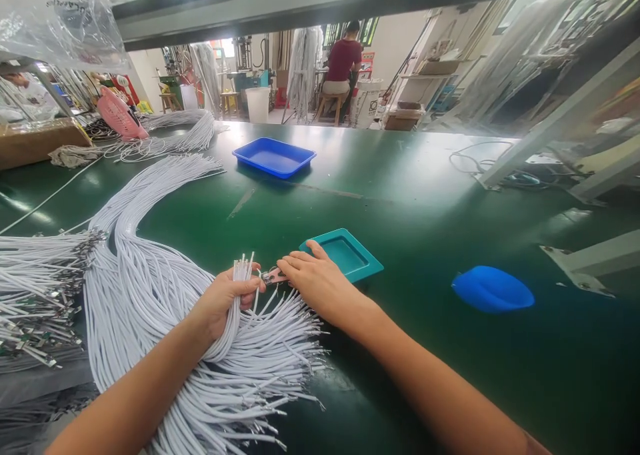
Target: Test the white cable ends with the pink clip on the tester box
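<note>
My left hand (235, 295) is closed around a small bunch of white cables (244, 267), whose cut ends stick up above the fingers. My right hand (316, 276) grips a small pair of cutting pliers (274, 276) with pinkish handles. The jaws of the pliers are at the left fingertips, by one cable end standing apart from the bunch. Below both hands spreads a large pile of white cables (150, 275), its stripped ends fanned toward the right. A teal tray (373, 266) lies just behind my right hand and is partly covered by it.
A blue tray (275, 173) sits farther back on the green table (415, 208). At the right lies a blue rounded object (493, 289) near metal frame legs (595, 265). More cables with connectors (45, 295) lie left. A pink fan (120, 113) and a seated person (343, 61) are beyond.
</note>
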A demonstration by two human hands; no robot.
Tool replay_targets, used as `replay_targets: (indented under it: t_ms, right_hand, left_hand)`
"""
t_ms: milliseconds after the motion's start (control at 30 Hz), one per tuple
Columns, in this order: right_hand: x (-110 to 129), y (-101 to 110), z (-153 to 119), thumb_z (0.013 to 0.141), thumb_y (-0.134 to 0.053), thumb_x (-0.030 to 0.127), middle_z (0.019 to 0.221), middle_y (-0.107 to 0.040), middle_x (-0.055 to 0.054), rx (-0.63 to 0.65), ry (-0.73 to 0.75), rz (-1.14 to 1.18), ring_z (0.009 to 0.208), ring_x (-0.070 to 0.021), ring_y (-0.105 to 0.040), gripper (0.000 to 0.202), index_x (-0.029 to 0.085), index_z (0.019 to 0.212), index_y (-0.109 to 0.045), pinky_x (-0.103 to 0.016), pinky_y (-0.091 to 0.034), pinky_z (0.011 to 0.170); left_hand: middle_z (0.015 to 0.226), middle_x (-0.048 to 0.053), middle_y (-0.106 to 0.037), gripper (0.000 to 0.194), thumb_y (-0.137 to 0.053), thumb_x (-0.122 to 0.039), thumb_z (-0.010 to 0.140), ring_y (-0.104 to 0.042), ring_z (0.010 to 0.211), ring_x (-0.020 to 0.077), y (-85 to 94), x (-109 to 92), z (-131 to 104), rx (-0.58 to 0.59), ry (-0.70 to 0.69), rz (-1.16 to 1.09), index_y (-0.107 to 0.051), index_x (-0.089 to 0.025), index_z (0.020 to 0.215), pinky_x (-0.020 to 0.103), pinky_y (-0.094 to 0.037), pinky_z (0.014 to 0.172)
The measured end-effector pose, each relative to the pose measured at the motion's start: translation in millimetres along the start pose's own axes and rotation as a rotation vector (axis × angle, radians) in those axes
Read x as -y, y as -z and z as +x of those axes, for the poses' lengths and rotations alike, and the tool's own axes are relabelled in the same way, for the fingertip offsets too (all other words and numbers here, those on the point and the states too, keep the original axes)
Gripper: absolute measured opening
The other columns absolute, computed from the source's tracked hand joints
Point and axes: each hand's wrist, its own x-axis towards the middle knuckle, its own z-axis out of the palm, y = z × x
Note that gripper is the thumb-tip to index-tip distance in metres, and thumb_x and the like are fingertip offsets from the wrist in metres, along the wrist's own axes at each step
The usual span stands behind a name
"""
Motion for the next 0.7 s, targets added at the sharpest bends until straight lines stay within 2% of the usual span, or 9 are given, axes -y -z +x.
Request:
replay_targets:
  t_ms: [100,233,500,700]
  right_hand:
    - [1,-3,1,0.083,-0.047,0.007,0.085,-0.065,-0.009,0.086,0.015,-0.044,0.086,-0.0199,-0.055,0.015,0.013,0.090,-0.059,-0.037,-0.029,0.091]
    - [1,-6,3,0.083,-0.048,0.012,0.080,-0.063,-0.008,0.073,0.058,-0.087,0.079,-0.0182,-0.054,0.010,0.013,0.082,-0.058,-0.030,-0.035,0.079]
    - [2,-15,2,0.081,-0.045,0.006,0.071,-0.062,-0.008,0.009,0.087,-0.176,0.070,-0.0182,-0.049,0.016,0.013,0.074,-0.057,-0.030,-0.035,0.076]
    - [1,-13,1,0.082,-0.044,0.006,0.070,-0.063,-0.008,0.001,0.098,-0.165,0.069,-0.0178,-0.049,0.018,0.013,0.073,-0.058,-0.029,-0.036,0.074]
  left_hand:
    - [0.063,0.002,-0.058,0.029,-0.065,-0.009,0.064,-0.033,0.041,0.0017,0.5,1,4,-0.003,0.051,-0.014,-0.051,-0.011,0.089,0.015,-0.021,0.039]
    - [0.061,0.002,-0.057,0.027,-0.066,-0.008,0.062,-0.034,0.041,0.0020,1.5,2,6,0.006,0.099,-0.021,-0.052,-0.011,0.085,0.015,-0.020,0.039]
    - [0.059,0.004,-0.057,0.018,-0.064,-0.007,0.060,-0.034,0.040,0.0026,2.9,6,11,0.022,0.137,0.050,-0.054,-0.009,0.074,0.016,-0.019,0.038]
    - [0.058,0.005,-0.059,0.020,-0.065,-0.006,0.058,-0.036,0.039,0.0037,2.5,10,17,-0.022,0.150,0.055,-0.053,-0.011,0.074,0.016,-0.021,0.037]
